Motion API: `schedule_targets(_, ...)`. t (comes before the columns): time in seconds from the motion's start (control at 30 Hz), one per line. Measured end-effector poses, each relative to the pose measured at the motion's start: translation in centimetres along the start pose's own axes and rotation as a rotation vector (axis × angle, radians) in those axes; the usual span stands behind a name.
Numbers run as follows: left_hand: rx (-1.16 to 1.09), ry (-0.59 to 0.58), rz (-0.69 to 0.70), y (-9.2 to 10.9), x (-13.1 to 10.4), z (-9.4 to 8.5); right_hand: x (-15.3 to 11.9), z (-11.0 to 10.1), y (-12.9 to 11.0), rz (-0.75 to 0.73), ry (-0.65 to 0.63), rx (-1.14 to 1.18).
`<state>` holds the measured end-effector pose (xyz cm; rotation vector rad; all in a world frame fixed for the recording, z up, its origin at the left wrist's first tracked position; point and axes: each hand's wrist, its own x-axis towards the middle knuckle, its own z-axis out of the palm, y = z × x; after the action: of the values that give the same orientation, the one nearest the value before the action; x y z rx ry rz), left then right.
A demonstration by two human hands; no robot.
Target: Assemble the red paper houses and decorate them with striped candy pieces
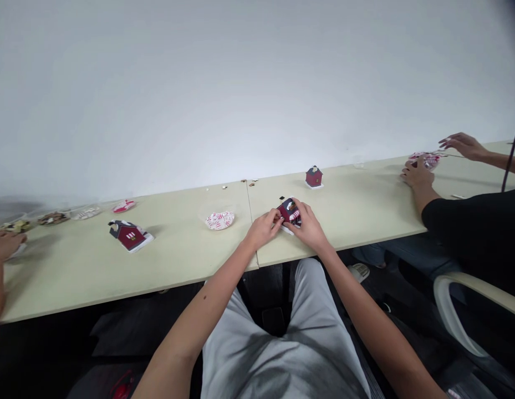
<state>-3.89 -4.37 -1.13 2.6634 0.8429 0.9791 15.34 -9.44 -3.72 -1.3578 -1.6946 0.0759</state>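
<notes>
A small dark red model house (pixel 285 213) with a dark roof and a red-and-white striped piece stands on a white base at the table's front. Around its right side curls my right hand (pixel 311 226), gripping it. My left hand (pixel 263 229) is closed, its fingertips pinched together against the left side of the house; anything between them is too small to make out. Just beyond the house lies a small dark piece (pixel 281 198). To the left of my left hand is a bag of red-and-white striped pieces (pixel 219 220).
Another red house (pixel 314 177) stands near the wall, and a third (pixel 131 236) sits at the left. Several bags of small parts, including a brown one (pixel 53 218), line the back left. Co-workers' hands (pixel 418 173) work at the right and far left (pixel 5 244).
</notes>
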Motion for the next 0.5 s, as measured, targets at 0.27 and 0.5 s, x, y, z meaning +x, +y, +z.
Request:
schedule_targets(0.27,0.038,0.012,0.017,0.02,0.03,0.03,-0.03,-0.15,-0.19,0.004,0.004,0.009)
schedule_targets(0.5,-0.003,0.015,-0.022,-0.05,0.17,0.2,-0.06,-0.22,-0.26,0.001,0.004,0.0)
